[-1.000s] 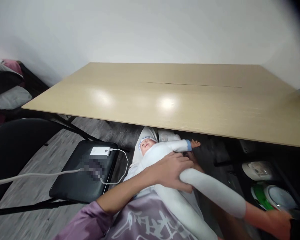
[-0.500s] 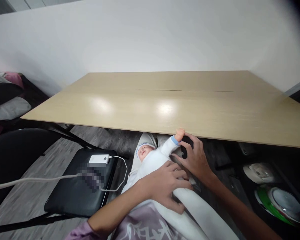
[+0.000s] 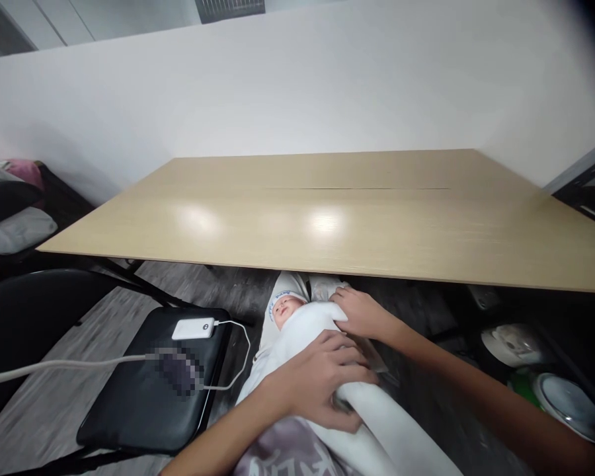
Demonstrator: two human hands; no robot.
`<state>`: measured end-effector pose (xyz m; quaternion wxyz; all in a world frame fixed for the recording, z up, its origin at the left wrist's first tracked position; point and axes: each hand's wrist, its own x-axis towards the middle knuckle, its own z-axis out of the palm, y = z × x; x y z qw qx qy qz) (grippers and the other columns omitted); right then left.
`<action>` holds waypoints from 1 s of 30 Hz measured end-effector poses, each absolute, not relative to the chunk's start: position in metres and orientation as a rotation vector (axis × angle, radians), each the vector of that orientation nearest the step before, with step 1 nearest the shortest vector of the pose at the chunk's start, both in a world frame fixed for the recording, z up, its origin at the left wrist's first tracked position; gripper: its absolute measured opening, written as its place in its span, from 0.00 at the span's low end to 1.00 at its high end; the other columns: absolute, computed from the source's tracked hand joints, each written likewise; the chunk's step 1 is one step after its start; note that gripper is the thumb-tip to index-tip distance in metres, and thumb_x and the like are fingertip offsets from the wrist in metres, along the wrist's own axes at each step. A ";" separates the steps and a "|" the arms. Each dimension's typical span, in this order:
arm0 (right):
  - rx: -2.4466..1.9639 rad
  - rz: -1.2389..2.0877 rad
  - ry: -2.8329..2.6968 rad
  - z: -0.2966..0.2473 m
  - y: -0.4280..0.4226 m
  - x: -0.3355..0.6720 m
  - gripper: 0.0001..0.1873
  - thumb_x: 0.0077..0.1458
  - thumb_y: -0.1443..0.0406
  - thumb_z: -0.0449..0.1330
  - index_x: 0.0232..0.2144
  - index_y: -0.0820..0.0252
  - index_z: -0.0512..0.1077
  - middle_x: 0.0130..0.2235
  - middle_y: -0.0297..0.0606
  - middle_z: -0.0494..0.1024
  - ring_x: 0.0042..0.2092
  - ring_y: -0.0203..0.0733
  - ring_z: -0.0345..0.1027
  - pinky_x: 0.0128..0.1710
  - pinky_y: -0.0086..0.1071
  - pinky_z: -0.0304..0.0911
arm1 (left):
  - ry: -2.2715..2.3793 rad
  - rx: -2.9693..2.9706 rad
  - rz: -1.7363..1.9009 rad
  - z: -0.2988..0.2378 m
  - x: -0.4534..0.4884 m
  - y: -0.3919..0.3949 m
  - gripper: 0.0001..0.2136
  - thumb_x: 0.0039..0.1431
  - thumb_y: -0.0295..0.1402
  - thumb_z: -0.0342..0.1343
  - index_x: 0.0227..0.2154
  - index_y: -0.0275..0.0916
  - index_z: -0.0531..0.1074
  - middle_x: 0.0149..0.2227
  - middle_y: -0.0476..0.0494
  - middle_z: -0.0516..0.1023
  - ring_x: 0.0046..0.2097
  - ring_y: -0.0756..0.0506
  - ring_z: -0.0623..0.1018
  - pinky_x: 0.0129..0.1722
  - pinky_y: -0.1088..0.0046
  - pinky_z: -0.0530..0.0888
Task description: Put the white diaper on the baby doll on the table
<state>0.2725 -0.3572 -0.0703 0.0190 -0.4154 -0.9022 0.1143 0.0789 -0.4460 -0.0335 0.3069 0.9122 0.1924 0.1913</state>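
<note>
at the lower middle of the frame, just below the near edge of the table (image 3: 258, 228), the doll (image 3: 302, 334) lies face up across the person's lap. its long axis slants across the picture: the head (image 3: 285, 311), in a white cap (image 3: 283, 295), points up and to the left, toward the table edge, and the white-clad legs (image 3: 399, 423) run down to the right and out of the frame.

the left hand (image 3: 322, 373) comes in from the lower left and lies across that axis, on the doll's middle and hip. it is wide, palm down, with the thumb well apart from the fingers and the top of a leg beside the gap; how hard it presses, i cannot tell. the right hand (image 3: 359, 311) reaches in from the right side of the frame to the doll's upper body, with the fingers bent and narrow. whether they pinch the white cloth or only rest against it cannot be made out, and the doll's arm on that side is hidden.

so the right hand is nearer the head, and the left is nearer the legs. the doll's body lies between the left forearm and the right hand.
</note>
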 end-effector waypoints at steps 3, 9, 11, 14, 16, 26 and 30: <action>-1.248 0.401 -2.765 -0.070 -0.354 0.268 0.07 0.62 0.65 0.60 0.42 0.60 0.75 0.49 0.46 0.78 0.51 0.51 0.71 0.50 0.38 0.66 | 0.652 2.343 0.620 -0.039 0.056 -0.462 0.28 0.62 0.48 0.63 0.64 0.53 0.70 0.66 0.47 0.73 0.66 0.39 0.70 0.71 0.59 0.60; -1.268 0.622 -2.565 -0.040 -0.368 0.257 0.10 0.65 0.63 0.59 0.48 0.55 0.73 0.47 0.39 0.80 0.46 0.46 0.75 0.43 0.33 0.64 | 1.562 1.760 1.034 -0.109 -0.021 -0.511 0.25 0.71 0.43 0.53 0.67 0.51 0.57 0.72 0.37 0.58 0.74 0.35 0.59 0.71 0.47 0.60; -1.228 0.699 -2.501 -0.026 -0.376 0.256 0.13 0.65 0.63 0.58 0.51 0.54 0.72 0.47 0.38 0.82 0.47 0.47 0.77 0.44 0.33 0.64 | 1.573 1.466 0.929 -0.122 -0.033 -0.520 0.28 0.69 0.46 0.54 0.67 0.47 0.53 0.71 0.34 0.61 0.72 0.35 0.63 0.70 0.49 0.65; -1.158 0.741 -2.407 0.000 -0.387 0.265 0.17 0.61 0.66 0.59 0.52 0.52 0.71 0.48 0.36 0.83 0.47 0.46 0.79 0.44 0.32 0.65 | 1.461 1.366 0.743 -0.107 -0.033 -0.517 0.33 0.63 0.47 0.62 0.65 0.45 0.56 0.65 0.36 0.70 0.66 0.35 0.73 0.66 0.52 0.71; -1.158 0.697 -2.357 0.018 -0.390 0.278 0.19 0.57 0.67 0.59 0.51 0.53 0.71 0.48 0.36 0.83 0.46 0.47 0.79 0.43 0.32 0.66 | 1.442 1.473 0.741 -0.080 -0.029 -0.502 0.32 0.61 0.44 0.64 0.64 0.44 0.59 0.63 0.37 0.73 0.63 0.35 0.75 0.64 0.54 0.72; -1.587 0.257 -2.473 0.047 -0.325 0.359 0.21 0.59 0.56 0.62 0.53 0.53 0.71 0.45 0.39 0.84 0.41 0.53 0.80 0.34 0.34 0.64 | 1.389 1.965 0.511 0.029 -0.015 -0.338 0.29 0.55 0.40 0.61 0.59 0.38 0.68 0.57 0.40 0.80 0.55 0.36 0.79 0.53 0.64 0.74; -1.612 0.245 -2.345 0.028 -0.296 0.377 0.17 0.63 0.55 0.59 0.50 0.54 0.73 0.45 0.41 0.84 0.42 0.53 0.80 0.36 0.36 0.66 | 1.365 2.044 0.471 0.032 -0.012 -0.276 0.29 0.52 0.40 0.64 0.58 0.37 0.71 0.56 0.39 0.80 0.53 0.37 0.79 0.50 0.65 0.74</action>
